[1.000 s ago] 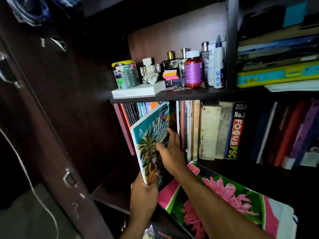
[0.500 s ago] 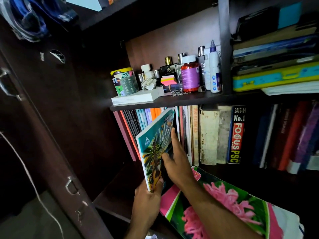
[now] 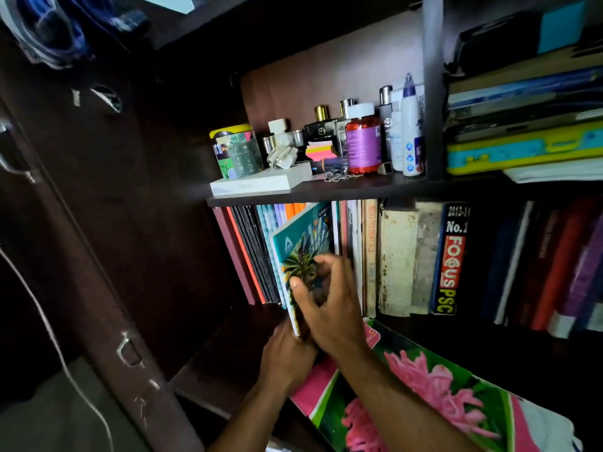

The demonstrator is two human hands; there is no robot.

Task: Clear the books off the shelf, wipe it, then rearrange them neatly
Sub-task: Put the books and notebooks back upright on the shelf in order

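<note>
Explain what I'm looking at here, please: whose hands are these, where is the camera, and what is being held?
No robot here: a person wears a wide-angle camera on the head, looking down at their own hands in a dark wooden cupboard. The left hand grips the bottom of a teal notebook with a palm-tree cover; the right hand holds its front. It stands tilted in a row of upright books. A flower-covered book lies flat below. The shelf above carries bottles and a jar.
</note>
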